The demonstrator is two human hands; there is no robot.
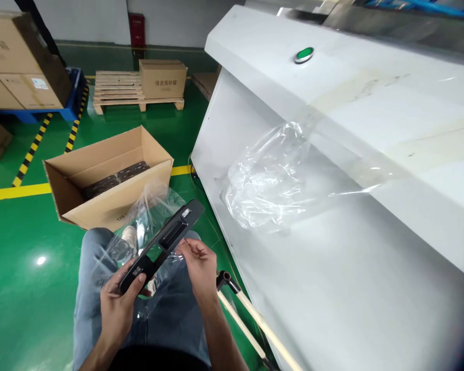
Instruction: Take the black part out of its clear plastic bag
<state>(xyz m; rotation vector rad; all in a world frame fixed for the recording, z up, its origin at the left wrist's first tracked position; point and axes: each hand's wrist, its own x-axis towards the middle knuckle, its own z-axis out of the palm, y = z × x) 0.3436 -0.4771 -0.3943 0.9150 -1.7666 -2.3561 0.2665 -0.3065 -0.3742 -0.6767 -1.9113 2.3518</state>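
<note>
A long black plastic panel [172, 232] with rounded ends and a cut-out slants across my lap. My left hand [119, 299] grips its lower end, the thumb lying on the top face. My right hand [199, 263] is beside the panel's right edge, thumb and fingers pinched on a clear plastic bag [142, 216]. The thin film spreads behind and under the panel, over my knees. Part of the bag is hidden by the panel, so I cannot tell whether the panel is still partly inside it.
An open cardboard box [112, 198] with dark items stands beyond my knees. On the right, clear film [270, 180] hangs from a white machine [332, 268] with a green button [304, 54]. Pale tubing [251, 319] runs near my right arm. A wooden pallet [118, 87] lies further back.
</note>
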